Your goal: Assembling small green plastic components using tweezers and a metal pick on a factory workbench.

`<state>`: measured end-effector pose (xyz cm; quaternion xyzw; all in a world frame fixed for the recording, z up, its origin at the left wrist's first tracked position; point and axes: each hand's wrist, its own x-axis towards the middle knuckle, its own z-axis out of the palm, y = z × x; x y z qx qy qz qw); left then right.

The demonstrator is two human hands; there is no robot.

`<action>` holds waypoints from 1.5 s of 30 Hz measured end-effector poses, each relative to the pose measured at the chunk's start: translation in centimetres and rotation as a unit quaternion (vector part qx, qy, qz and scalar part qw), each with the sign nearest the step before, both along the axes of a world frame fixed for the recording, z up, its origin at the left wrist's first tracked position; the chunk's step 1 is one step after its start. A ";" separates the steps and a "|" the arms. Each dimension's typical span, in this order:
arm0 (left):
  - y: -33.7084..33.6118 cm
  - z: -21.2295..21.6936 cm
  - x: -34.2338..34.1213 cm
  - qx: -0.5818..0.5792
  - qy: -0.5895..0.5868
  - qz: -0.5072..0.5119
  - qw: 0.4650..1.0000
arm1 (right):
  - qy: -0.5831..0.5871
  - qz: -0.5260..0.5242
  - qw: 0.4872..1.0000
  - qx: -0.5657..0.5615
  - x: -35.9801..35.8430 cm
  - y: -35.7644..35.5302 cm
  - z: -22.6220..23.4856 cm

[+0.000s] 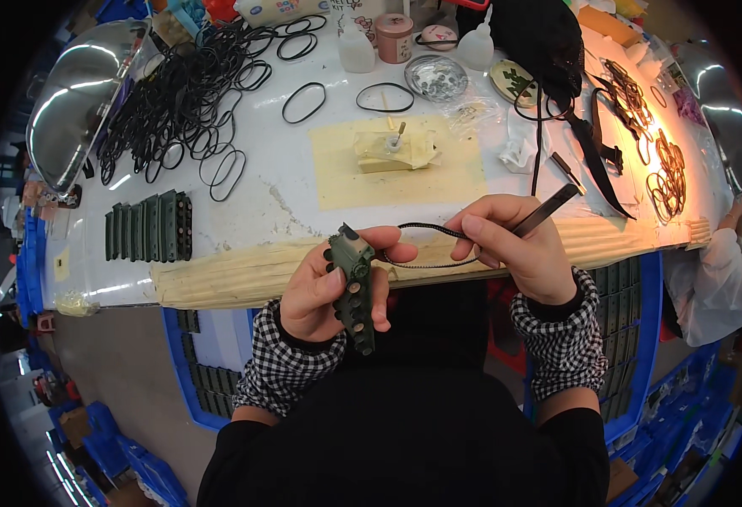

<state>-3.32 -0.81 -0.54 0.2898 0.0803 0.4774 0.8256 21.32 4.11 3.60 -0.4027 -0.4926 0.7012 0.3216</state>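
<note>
My left hand (312,291) is closed round a dark green model tank hull (356,291), which is tilted with its row of small wheels showing. Between the thumb and fingers of my right hand (515,245) is a thin black rubber track loop (426,226). The loop stretches across to my left fingertips beside the hull; whether it touches the wheels is hard to make out. A dark flat tool (547,211), like a pair of tweezers, also lies in my right hand, its broad end sticking up to the right.
A heap of black track loops (177,93) covers the back left, above a row of green hulls (149,226). Mid-table stands a small yellowish block (396,150). White bottles (356,49), a pink tin (394,38) and a dish of small parts (435,78) stand behind. Blue trays (181,372) flank me.
</note>
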 end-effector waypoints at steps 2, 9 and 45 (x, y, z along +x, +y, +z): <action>-0.1 0.1 0.1 -0.009 -0.004 -0.004 1.000 | 0.012 0.017 1.000 0.015 -0.1 -0.1 -0.3; -0.2 0.8 0.5 -0.031 0.045 -0.087 0.995 | -0.005 0.118 0.990 0.073 -1.9 -0.5 0.8; -1.1 3.7 1.5 0.060 0.283 -0.014 0.957 | -0.085 -0.079 0.942 0.314 -2.5 -1.6 -1.5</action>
